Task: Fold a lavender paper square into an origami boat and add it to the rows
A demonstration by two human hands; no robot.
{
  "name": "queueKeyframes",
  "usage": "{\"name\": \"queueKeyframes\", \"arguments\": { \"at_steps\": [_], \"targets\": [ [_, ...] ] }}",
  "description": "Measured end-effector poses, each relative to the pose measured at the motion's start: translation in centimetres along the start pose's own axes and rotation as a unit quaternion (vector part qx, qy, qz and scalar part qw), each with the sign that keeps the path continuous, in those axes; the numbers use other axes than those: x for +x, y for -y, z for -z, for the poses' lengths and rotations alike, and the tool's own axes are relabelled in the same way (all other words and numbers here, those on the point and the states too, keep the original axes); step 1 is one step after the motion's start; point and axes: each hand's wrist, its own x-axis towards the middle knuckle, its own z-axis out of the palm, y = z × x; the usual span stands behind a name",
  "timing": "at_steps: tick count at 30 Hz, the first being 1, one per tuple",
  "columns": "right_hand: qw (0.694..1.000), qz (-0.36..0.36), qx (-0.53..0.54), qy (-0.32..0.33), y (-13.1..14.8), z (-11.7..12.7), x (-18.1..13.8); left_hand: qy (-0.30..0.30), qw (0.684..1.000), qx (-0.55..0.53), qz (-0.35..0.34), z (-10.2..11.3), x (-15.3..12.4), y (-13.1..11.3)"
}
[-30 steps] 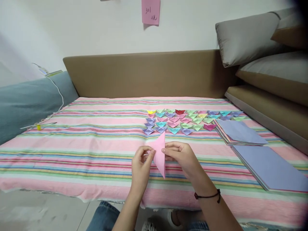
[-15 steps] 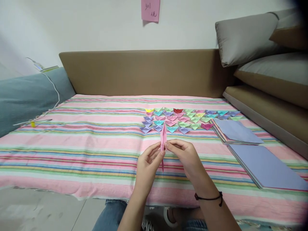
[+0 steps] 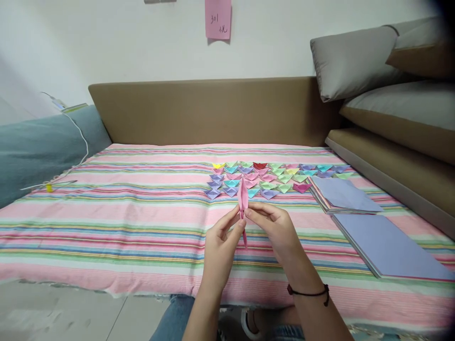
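A narrow pink folded paper (image 3: 243, 195) is held upright above the striped cloth, one pointed end up and the other down. My left hand (image 3: 222, 239) pinches its middle from the left between thumb and fingers. From the right, my right hand (image 3: 273, 227), with a black cord on the wrist, grips the same spot with thumb and fingertips. The fingertips hide part of the fold. Just beyond stand rows of small folded paper boats (image 3: 268, 185) in purple, green, blue, pink, yellow and red.
Right of the boats lies a stack of coloured paper sheets (image 3: 350, 195), with a larger purple-topped stack (image 3: 391, 246) nearer me. Grey and brown cushions (image 3: 355, 57) pile up at the right. Scissors with a yellow part (image 3: 49, 187) and a white cable (image 3: 83, 137) are at the left.
Both hands still hold the pink paper at its middle; its upper part looks slightly more spread and its lower tip has swung right. The camera view has shifted a little.
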Motion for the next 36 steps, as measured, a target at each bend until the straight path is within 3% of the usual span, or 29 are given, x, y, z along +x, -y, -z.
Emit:
{"name": "queueKeyframes", "arguments": {
  "at_steps": [11,19,24,29,36],
  "targets": [
    [1.0,0.013,-0.023,-0.01,-0.1,0.4,0.1,0.0,0.997,0.071,-0.032,-0.2,0.0,0.1],
    [0.998,0.043,-0.04,-0.008,-0.1,-0.1,-0.1,-0.012,0.942,0.265,-0.206,-0.9,-0.5,1.3],
    [0.999,0.008,0.021,-0.025,0.1,0.7,0.1,-0.001,0.968,0.18,-0.175,0.4,-0.2,0.7],
    [0.995,-0.076,0.048,0.033,0.4,1.0,-0.1,0.03,0.986,0.078,-0.143,2.5,0.7,0.3],
    [0.996,-0.068,0.025,0.042,0.0,0.9,-0.3,0.092,0.986,0.068,-0.121,3.4,0.8,0.1]
  ]
}}
